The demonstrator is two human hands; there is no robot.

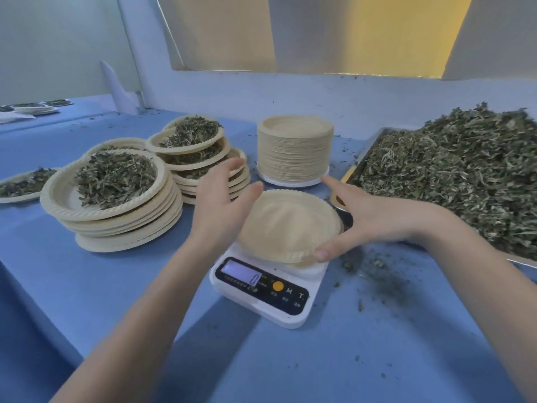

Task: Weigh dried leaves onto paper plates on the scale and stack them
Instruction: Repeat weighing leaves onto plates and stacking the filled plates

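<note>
Our right hand (374,218) thumb-pinches the upside-down beige paper plate (290,225) on the white digital scale (270,289); left hand (222,199) open beside it.

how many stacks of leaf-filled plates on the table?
2: the near stack at left, and the taller stack behind it, beside the left hand. Far-left plates may form more.
</note>
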